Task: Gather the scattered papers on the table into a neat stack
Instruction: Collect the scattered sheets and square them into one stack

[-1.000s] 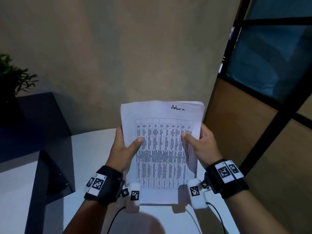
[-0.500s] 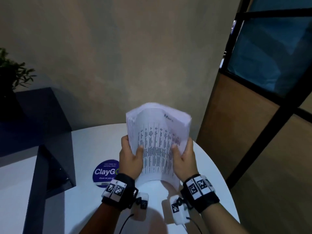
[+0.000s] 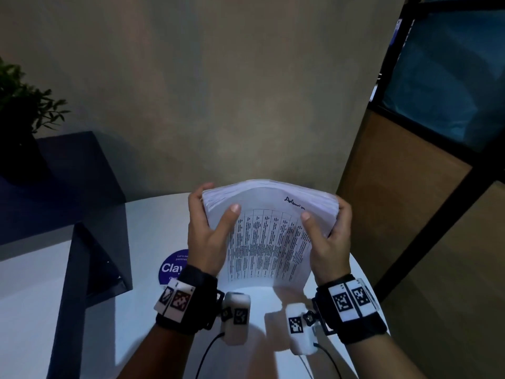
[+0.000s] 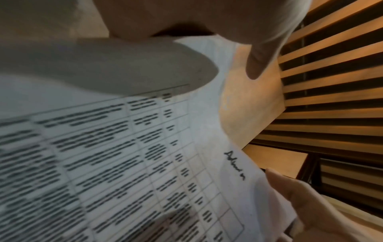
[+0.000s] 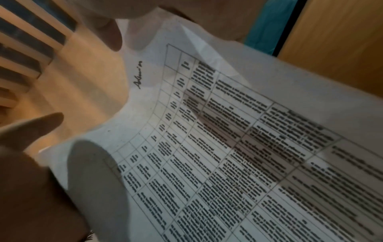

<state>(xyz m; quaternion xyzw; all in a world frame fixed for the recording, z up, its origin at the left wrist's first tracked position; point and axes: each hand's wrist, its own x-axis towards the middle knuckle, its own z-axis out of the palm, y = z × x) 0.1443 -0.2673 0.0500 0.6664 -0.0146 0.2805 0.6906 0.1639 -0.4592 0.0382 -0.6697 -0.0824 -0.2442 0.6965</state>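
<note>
Stack of papers (image 3: 270,242): thick sheaf of white sheets, near upright over the far right part of the tabletop (image 3: 153,242), lower edge close above it (contact not clear). Front sheet shows a printed grid of dark text and a handwritten word at upper right. Sheaf bowed, top edge arched, sheet edges slightly stepped. Left hand (image 3: 207,236) and right hand (image 3: 328,242) grip its sides, thumbs in front.

Ahead of you is a plain beige wall (image 3: 232,91). To your left a plant (image 3: 24,105) sits on a dark cabinet (image 3: 68,170) beside the white table (image 3: 153,236); to your right, wood panels (image 3: 396,214) under black-framed glass (image 3: 451,77). Light is dim.
</note>
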